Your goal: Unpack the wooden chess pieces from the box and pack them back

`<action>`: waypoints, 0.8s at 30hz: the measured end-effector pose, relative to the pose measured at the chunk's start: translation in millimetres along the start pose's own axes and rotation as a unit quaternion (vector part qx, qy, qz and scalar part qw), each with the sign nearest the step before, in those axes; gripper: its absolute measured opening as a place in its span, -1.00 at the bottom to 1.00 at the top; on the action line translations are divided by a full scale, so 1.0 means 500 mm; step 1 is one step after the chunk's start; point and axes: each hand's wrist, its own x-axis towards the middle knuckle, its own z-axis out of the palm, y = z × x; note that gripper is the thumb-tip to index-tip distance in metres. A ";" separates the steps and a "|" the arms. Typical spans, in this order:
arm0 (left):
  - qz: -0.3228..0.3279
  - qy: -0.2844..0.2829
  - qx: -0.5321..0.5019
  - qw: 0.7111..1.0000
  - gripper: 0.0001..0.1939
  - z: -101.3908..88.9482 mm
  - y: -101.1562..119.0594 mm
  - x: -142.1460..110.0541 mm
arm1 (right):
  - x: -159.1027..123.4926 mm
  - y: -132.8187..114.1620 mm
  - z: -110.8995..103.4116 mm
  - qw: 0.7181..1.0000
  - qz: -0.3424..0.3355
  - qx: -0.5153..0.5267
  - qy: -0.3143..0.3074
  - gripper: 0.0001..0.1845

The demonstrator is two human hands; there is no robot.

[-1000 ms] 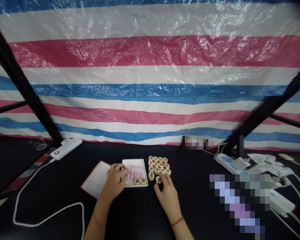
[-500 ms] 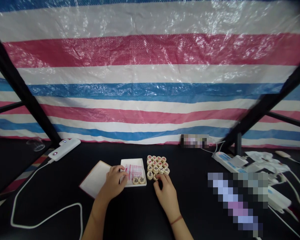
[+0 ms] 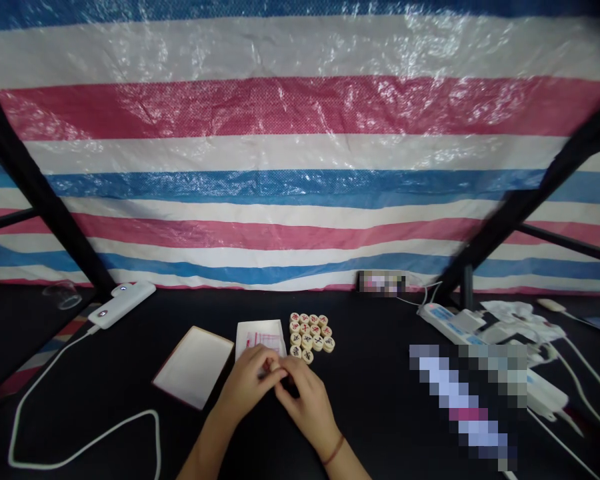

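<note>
My left hand (image 3: 250, 383) and my right hand (image 3: 306, 395) meet at the fingertips over the near edge of a white box (image 3: 259, 327). Fingers of both are pinched together around a pale Chinese chess piece, which is mostly hidden. Inside the box lies a folded sheet with pink lines (image 3: 264, 339); the box's front corner is covered by my hands. Right beside the box, round Chinese chess pieces (image 3: 306, 341) stand in close rows, red characters at the back and dark ones in front.
An open box lid (image 3: 195, 368) lies to the left. Behind it are a white power strip (image 3: 123, 305) and its looping cable (image 3: 83, 435). More power strips (image 3: 445, 319) and tangled cords occupy the right side. A striped plastic sheet (image 3: 290, 227) closes off the back.
My right hand has left the front row of chess pieces and moved left to meet my left hand. My left hand has shifted right and nearer. The front-row piece now shows uncovered.
</note>
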 end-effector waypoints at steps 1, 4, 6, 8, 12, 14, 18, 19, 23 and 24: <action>-0.002 -0.002 -0.004 1.000 -0.91 0.007 0.003 -0.001 | 0.001 -0.003 -0.001 1.000 -0.005 0.011 -0.002 -0.75; -0.006 -0.008 0.003 1.000 -0.93 0.014 0.004 -0.004 | 0.002 -0.001 -0.004 1.000 0.018 0.021 0.006 -0.79; -0.002 -0.005 0.019 1.000 -0.86 0.010 0.002 -0.003 | 0.000 0.012 -0.008 0.997 0.063 -0.001 0.037 -0.81; -0.002 0.005 0.039 0.999 -0.80 0.004 0.000 -0.002 | -0.002 0.031 -0.011 0.988 0.124 -0.045 0.083 -0.80; -0.017 -0.006 0.062 0.998 -0.75 0.002 -0.008 0.000 | -0.008 0.069 -0.018 0.967 0.194 -0.124 0.105 -0.78; -0.027 -0.025 0.068 0.997 -0.72 0.006 -0.011 -0.001 | -0.011 0.080 -0.019 0.967 0.199 -0.134 0.085 -0.77; -0.049 -0.054 0.075 0.994 -0.70 0.011 -0.014 -0.002 | -0.014 0.084 -0.018 0.969 0.196 -0.138 0.057 -0.73; -0.053 -0.058 0.076 0.994 -0.70 0.011 -0.014 -0.002 | -0.014 0.083 -0.017 0.969 0.194 -0.140 0.055 -0.72; -0.059 -0.070 0.076 0.993 -0.72 0.009 -0.014 -0.002 | -0.015 0.081 -0.017 0.971 0.185 -0.142 0.056 -0.72; -0.059 -0.070 0.076 0.993 -0.72 0.009 -0.014 -0.002 | -0.015 0.082 -0.017 0.971 0.185 -0.143 0.056 -0.73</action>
